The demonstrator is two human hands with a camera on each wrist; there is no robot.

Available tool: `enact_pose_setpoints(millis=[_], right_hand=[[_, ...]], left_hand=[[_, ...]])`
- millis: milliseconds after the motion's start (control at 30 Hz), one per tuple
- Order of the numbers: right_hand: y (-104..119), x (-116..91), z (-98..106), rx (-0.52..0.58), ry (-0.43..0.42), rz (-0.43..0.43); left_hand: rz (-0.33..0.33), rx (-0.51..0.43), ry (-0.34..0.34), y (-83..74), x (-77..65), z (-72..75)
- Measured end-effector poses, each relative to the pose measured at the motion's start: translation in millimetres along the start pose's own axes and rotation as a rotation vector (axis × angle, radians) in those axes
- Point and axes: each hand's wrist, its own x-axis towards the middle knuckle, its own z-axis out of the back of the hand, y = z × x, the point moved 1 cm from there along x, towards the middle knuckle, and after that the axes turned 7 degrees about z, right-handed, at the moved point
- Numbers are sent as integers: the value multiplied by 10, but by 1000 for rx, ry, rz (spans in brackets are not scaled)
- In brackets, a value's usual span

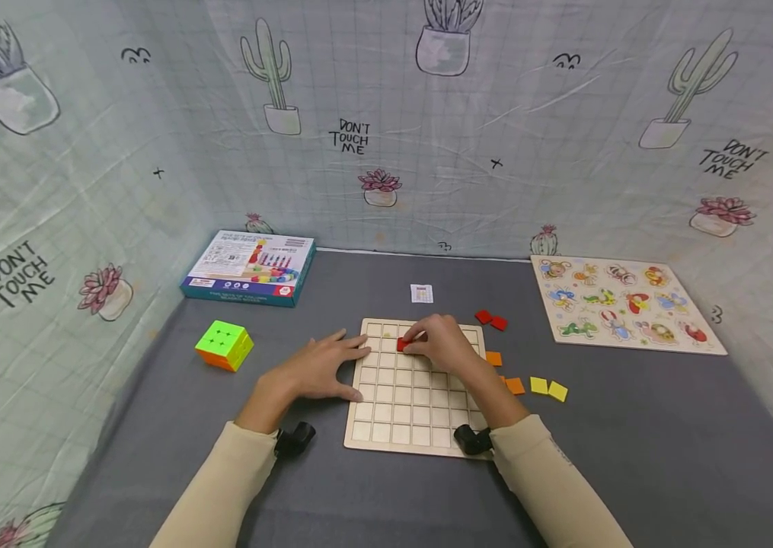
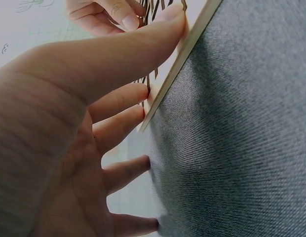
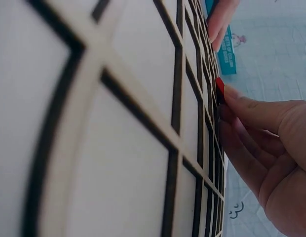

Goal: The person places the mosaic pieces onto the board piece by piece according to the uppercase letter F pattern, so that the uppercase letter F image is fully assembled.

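A pale wooden grid board (image 1: 382, 415) with rows of square cells lies flat on the dark table. My right hand (image 1: 444, 344) reaches over its upper part and pinches a small red square tile (image 1: 401, 345) between thumb and fingers. In the right wrist view the red tile (image 3: 220, 86) stands tilted at the surface of the grid. My left hand (image 1: 321, 367) is spread at the board's left edge, thumb and some fingertips on the rim. The left wrist view shows its other fingertips (image 2: 143, 163) down on the cloth beyond the board's corner.
Red tiles (image 1: 491, 320), orange tiles (image 1: 514, 386) and yellow tiles (image 1: 548, 388) lie right of the board. A small printed card (image 1: 422, 294) is behind it. A puzzle cube (image 1: 225, 345) and a game box (image 1: 249, 268) stand left; an animal picture board (image 1: 626, 304) lies back right.
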Motion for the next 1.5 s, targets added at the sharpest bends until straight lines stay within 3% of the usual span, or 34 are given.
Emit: enact_pose_setpoints(millis=[367,633,1300,1500], right_hand=[[29,-11,-10,-27,3,-17],[14,-6,-19,15,33,-71],[-4,11,4,19,42,-7],[-48,-9,91,31,60,65]], left_hand=[[-12,-6,0,-8,6,4],[-4,-1,8,-15,5,5],[-21,-12,-9,-2,3,41],[-25,-7,-11,-3,25,39]])
